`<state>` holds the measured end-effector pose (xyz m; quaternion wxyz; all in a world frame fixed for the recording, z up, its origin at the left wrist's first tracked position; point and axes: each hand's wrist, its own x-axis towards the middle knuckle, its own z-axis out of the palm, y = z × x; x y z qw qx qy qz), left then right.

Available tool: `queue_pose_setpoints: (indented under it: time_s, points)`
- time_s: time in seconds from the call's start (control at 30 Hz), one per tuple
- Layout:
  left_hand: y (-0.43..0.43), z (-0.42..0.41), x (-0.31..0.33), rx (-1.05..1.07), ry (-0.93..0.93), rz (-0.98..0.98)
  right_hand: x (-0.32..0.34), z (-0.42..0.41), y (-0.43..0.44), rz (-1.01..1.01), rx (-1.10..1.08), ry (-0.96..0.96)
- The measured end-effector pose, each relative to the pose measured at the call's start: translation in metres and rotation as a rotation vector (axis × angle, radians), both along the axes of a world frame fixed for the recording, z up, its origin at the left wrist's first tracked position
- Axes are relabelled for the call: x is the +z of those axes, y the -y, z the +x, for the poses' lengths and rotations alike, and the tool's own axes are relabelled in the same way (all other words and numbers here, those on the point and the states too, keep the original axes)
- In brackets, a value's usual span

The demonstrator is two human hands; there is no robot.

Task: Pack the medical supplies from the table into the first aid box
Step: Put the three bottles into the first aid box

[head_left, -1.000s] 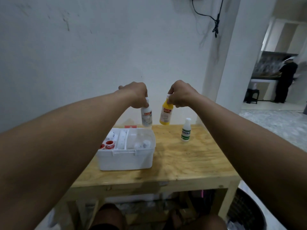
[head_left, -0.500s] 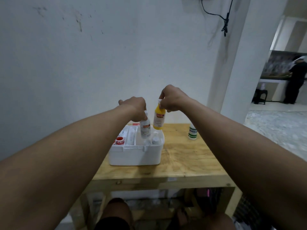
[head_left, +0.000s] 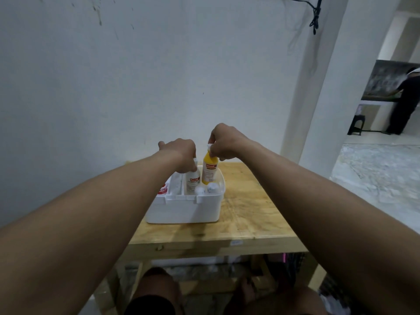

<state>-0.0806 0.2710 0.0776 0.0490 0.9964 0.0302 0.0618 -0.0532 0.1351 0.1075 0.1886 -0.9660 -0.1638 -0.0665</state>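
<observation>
**Bottles.** Two bottles are in hand, both upright over the right compartment of the first aid box. The white bottle has its lower part already below the rim. The yellow bottle, just to its right, hangs higher, base near rim level. It cannot be told whether either base has reached the floor of the box.

**Grip.** The left hand has its fingers curled round the top of the white bottle. The right hand pinches the yellow bottle's cap from above. Holding each bottle by the top probably keeps it vertical, so it can slide down between the items already packed.

**Box.** One open white box stands on the left part of the wooden table. An inner divider splits it.

**Contents, counted.**
- Two round white tops in the near right compartment.
- One red-and-white item at the left end, partly hidden by the forearm.

**Surroundings.** One person stands far right beyond the doorway.
</observation>
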Motion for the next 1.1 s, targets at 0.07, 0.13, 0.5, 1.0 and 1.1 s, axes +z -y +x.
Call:
queue_pose_setpoints:
  time_s: [0.07, 0.13, 0.5, 1.0, 1.1]
  points:
    - [-0.001, 0.001, -0.002, 0.004, -0.005, 0.011, -0.005, 0.001, -0.001, -0.022, 0.006, -0.014]
    - [0.0, 0.002, -0.004, 0.006, -0.01, 0.025, -0.011, 0.002, -0.002, -0.042, 0.016, -0.022]
    - [0.001, 0.003, -0.009, 0.005, -0.021, 0.073, -0.042, 0.007, -0.004, -0.183, 0.069, 0.021]
    - [-0.003, -0.003, -0.011, 0.005, 0.026, 0.08, -0.043, 0.007, 0.002, -0.141, 0.087, 0.005]
    - [-0.004, -0.013, -0.011, 0.008, 0.072, 0.04, -0.038, 0.002, 0.009, -0.108, 0.084, 0.01]
